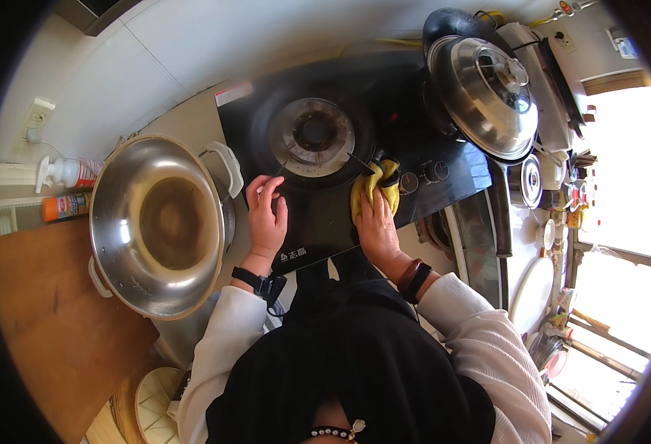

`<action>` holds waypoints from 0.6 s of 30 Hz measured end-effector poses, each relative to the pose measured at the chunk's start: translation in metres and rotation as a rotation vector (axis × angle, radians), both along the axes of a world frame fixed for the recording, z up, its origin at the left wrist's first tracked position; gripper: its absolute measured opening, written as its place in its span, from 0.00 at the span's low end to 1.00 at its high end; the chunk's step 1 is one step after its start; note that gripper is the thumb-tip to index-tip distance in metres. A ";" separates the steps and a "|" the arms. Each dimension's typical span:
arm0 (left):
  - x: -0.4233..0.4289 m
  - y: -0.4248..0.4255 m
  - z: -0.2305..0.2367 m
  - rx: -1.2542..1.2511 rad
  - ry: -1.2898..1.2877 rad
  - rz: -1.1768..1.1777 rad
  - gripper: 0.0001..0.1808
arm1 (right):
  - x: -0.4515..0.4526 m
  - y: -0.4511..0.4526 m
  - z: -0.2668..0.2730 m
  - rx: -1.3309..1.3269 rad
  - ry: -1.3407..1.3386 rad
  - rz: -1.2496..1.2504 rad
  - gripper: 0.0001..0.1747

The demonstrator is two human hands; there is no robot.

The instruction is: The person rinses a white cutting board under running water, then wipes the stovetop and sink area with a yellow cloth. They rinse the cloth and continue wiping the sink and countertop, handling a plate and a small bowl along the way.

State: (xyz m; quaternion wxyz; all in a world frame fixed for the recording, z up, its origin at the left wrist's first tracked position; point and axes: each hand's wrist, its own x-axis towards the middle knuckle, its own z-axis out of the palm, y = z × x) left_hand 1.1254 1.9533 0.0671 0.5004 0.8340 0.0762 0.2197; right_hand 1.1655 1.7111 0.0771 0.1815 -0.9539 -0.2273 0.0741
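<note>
A black glass gas stove lies before me. On its left side is a round burner with a metal ring. My right hand presses a yellow cloth with dark parts onto the glass, beside the burner and left of two control knobs. Near the burner's front left edge is my left hand, its fingers bent by a thin dark pan support prong; whether the fingers touch the prong cannot be told.
A wide steel basin with white handles stands at left, near a spray bottle and an orange-capped can. A lidded wok covers the stove's right side, its long handle pointing towards me. A white plate lies farther right.
</note>
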 end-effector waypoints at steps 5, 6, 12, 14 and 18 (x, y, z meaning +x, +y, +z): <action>0.000 0.001 0.000 -0.049 -0.006 0.003 0.24 | -0.029 0.003 0.001 0.041 0.010 0.128 0.40; 0.000 0.002 0.001 -0.039 -0.004 -0.017 0.24 | -0.033 0.007 0.001 0.041 -0.003 0.209 0.39; -0.003 0.002 0.004 0.092 0.003 -0.007 0.22 | -0.036 0.064 0.003 0.271 -0.039 0.514 0.22; -0.004 0.003 0.006 0.146 -0.008 -0.016 0.22 | -0.030 0.076 0.003 0.288 -0.098 0.527 0.23; -0.006 0.002 0.004 0.177 0.018 -0.017 0.20 | -0.022 0.042 0.002 0.299 -0.058 0.596 0.27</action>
